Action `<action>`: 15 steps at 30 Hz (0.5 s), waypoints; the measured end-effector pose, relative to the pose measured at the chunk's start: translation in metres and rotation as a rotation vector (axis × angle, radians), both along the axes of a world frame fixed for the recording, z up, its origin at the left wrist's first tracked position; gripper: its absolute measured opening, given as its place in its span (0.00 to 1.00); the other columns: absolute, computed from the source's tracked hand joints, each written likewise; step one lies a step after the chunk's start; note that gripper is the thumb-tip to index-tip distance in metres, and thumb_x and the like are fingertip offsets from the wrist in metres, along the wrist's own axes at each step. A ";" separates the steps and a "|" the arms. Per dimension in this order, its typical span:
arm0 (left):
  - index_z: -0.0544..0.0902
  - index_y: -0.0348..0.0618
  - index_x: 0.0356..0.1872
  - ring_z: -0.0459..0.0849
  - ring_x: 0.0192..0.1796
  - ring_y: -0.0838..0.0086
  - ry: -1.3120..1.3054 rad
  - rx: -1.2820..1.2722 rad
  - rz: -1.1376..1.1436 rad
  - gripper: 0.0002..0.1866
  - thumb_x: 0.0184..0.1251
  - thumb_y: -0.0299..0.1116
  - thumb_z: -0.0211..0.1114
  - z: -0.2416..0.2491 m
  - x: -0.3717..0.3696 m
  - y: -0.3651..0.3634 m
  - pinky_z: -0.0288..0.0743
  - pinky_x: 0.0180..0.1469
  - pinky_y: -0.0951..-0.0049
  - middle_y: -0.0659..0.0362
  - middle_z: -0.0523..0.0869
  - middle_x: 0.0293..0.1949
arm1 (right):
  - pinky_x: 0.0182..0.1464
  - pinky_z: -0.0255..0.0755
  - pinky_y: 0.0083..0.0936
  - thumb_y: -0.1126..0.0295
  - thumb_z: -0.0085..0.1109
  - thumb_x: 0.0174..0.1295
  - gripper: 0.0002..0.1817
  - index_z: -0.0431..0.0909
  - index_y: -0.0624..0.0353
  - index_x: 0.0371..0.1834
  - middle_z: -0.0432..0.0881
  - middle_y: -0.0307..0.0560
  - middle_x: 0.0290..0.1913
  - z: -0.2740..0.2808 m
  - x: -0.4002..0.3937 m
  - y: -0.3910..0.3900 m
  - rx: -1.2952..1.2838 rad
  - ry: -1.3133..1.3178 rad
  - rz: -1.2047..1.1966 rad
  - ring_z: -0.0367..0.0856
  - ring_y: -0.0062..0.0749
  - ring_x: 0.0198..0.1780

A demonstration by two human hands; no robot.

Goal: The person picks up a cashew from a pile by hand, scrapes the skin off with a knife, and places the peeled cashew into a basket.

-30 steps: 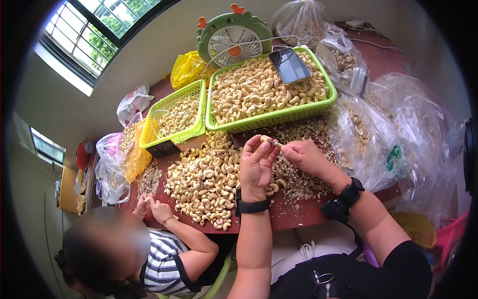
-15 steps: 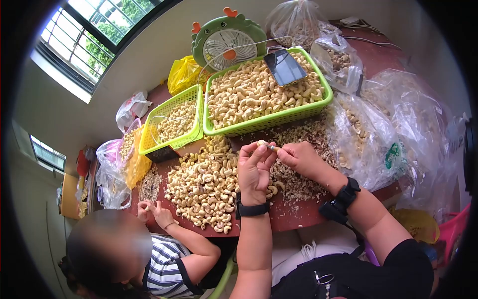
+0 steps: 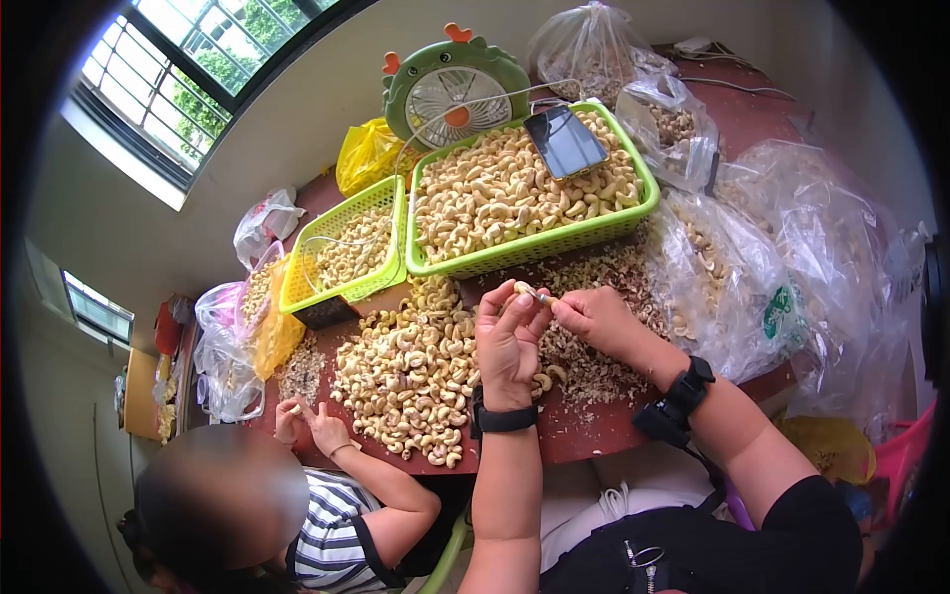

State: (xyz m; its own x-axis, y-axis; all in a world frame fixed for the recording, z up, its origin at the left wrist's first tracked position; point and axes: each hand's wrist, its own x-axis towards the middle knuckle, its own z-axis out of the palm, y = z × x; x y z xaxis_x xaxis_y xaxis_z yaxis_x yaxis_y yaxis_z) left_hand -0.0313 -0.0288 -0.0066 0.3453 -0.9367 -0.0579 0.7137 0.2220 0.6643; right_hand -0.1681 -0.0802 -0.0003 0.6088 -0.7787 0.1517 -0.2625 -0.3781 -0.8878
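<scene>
My left hand (image 3: pixel 507 346) is closed with a cashew (image 3: pixel 522 287) pinched between thumb and fingertips. In my right hand (image 3: pixel 600 319) is a small knife (image 3: pixel 543 298), its short metal blade against the cashew; most of its handle is hidden by my fingers. Both hands are above the table, in front of a large green basket (image 3: pixel 534 251) filled with pale cashews. A heap of cashews with some brown skin (image 3: pixel 406 371) lies left of my left hand. Skin crumbs (image 3: pixel 599 381) are spread beneath my right hand.
A phone (image 3: pixel 565 141) rests on the basket's nuts. Behind stands a green fan (image 3: pixel 396 99); a smaller green basket (image 3: pixel 371 287) is to the left. Plastic bags (image 3: pixel 737 272) crowd the right. At lower left, another person's hands (image 3: pixel 315 428) hold a small piece.
The view has shifted slightly. My hands stay together at the cashew, with the knife's angle a little different. The other person's fingers have moved slightly.
</scene>
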 end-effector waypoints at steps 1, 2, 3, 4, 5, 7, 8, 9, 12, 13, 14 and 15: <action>0.71 0.38 0.41 0.80 0.39 0.65 -0.007 -0.001 0.000 0.14 0.52 0.17 0.58 -0.001 0.000 0.000 0.79 0.40 0.66 0.54 0.78 0.35 | 0.25 0.66 0.31 0.56 0.46 0.57 0.20 0.73 0.64 0.20 0.73 0.54 0.17 -0.001 0.000 0.000 -0.001 -0.001 0.000 0.74 0.42 0.20; 0.71 0.38 0.41 0.80 0.39 0.65 -0.008 -0.002 -0.001 0.14 0.52 0.17 0.58 -0.002 0.000 0.000 0.79 0.40 0.66 0.54 0.78 0.35 | 0.25 0.66 0.32 0.56 0.46 0.57 0.20 0.73 0.64 0.20 0.73 0.53 0.17 -0.002 0.000 -0.001 -0.009 -0.010 -0.010 0.74 0.42 0.20; 0.71 0.38 0.42 0.80 0.39 0.66 -0.015 -0.001 -0.001 0.15 0.52 0.17 0.57 -0.003 0.000 0.000 0.79 0.40 0.67 0.55 0.78 0.35 | 0.25 0.66 0.32 0.56 0.46 0.57 0.20 0.73 0.64 0.20 0.73 0.53 0.17 -0.003 0.000 -0.001 -0.017 -0.019 -0.020 0.74 0.42 0.20; 0.71 0.38 0.43 0.80 0.39 0.66 -0.020 0.000 -0.002 0.15 0.53 0.17 0.57 -0.003 0.000 0.000 0.79 0.40 0.67 0.55 0.78 0.36 | 0.25 0.66 0.32 0.56 0.46 0.57 0.20 0.73 0.64 0.20 0.73 0.53 0.17 -0.003 0.000 -0.001 -0.017 -0.020 -0.021 0.74 0.42 0.20; 0.71 0.38 0.43 0.80 0.39 0.66 -0.021 0.000 -0.002 0.15 0.53 0.17 0.57 -0.003 0.000 0.000 0.79 0.40 0.67 0.55 0.78 0.36 | 0.25 0.65 0.32 0.56 0.46 0.57 0.21 0.73 0.64 0.20 0.73 0.53 0.17 -0.002 0.000 -0.001 -0.016 -0.023 -0.022 0.73 0.41 0.20; 0.71 0.39 0.45 0.80 0.39 0.67 -0.007 0.034 -0.003 0.15 0.54 0.18 0.57 -0.002 -0.001 -0.001 0.79 0.40 0.66 0.56 0.78 0.37 | 0.25 0.65 0.32 0.56 0.46 0.57 0.21 0.73 0.64 0.20 0.73 0.53 0.17 -0.001 0.000 -0.001 -0.015 -0.026 -0.022 0.73 0.41 0.20; 0.71 0.39 0.45 0.80 0.39 0.67 -0.007 0.034 -0.002 0.15 0.54 0.18 0.57 -0.002 -0.001 -0.001 0.79 0.40 0.66 0.56 0.78 0.37 | 0.25 0.65 0.32 0.56 0.46 0.57 0.21 0.73 0.64 0.20 0.73 0.53 0.17 -0.002 0.000 -0.001 -0.008 -0.016 -0.016 0.73 0.41 0.20; 0.71 0.39 0.45 0.79 0.41 0.66 0.000 0.038 0.002 0.15 0.55 0.18 0.56 -0.002 -0.001 -0.001 0.78 0.42 0.65 0.55 0.78 0.37 | 0.25 0.65 0.32 0.56 0.46 0.57 0.21 0.73 0.64 0.20 0.73 0.53 0.16 -0.002 0.000 -0.001 -0.001 -0.006 -0.010 0.73 0.41 0.20; 0.71 0.40 0.45 0.79 0.42 0.65 0.005 0.033 0.005 0.15 0.55 0.18 0.55 -0.003 0.000 0.000 0.78 0.43 0.64 0.55 0.78 0.38 | 0.24 0.65 0.32 0.56 0.46 0.57 0.21 0.73 0.64 0.20 0.73 0.53 0.16 -0.004 0.001 -0.001 0.003 0.000 -0.008 0.73 0.40 0.19; 0.71 0.40 0.45 0.79 0.42 0.65 0.003 0.027 0.003 0.15 0.55 0.18 0.55 -0.003 0.000 0.000 0.78 0.43 0.64 0.55 0.78 0.38 | 0.24 0.65 0.32 0.56 0.46 0.57 0.21 0.73 0.64 0.20 0.73 0.53 0.16 -0.004 0.001 -0.001 0.001 0.000 -0.008 0.73 0.40 0.19; 0.71 0.40 0.45 0.79 0.42 0.65 0.002 0.025 0.002 0.15 0.55 0.18 0.55 -0.003 0.000 0.000 0.78 0.43 0.64 0.55 0.78 0.38 | 0.25 0.65 0.32 0.56 0.46 0.57 0.21 0.73 0.64 0.20 0.73 0.53 0.16 -0.004 0.001 -0.001 -0.004 0.004 -0.007 0.73 0.40 0.19; 0.71 0.40 0.45 0.79 0.41 0.66 -0.006 0.022 0.003 0.15 0.55 0.18 0.55 -0.003 0.000 0.000 0.78 0.43 0.64 0.55 0.79 0.38 | 0.25 0.65 0.31 0.55 0.46 0.57 0.21 0.73 0.64 0.20 0.73 0.53 0.16 -0.003 0.001 -0.001 -0.008 0.007 -0.006 0.73 0.40 0.20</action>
State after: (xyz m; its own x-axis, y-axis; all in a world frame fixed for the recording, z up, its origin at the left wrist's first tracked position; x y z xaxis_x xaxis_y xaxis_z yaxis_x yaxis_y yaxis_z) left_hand -0.0312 -0.0285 -0.0092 0.3481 -0.9343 -0.0764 0.7093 0.2092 0.6732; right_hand -0.1675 -0.0809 -0.0035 0.6051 -0.7812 0.1537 -0.2713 -0.3838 -0.8827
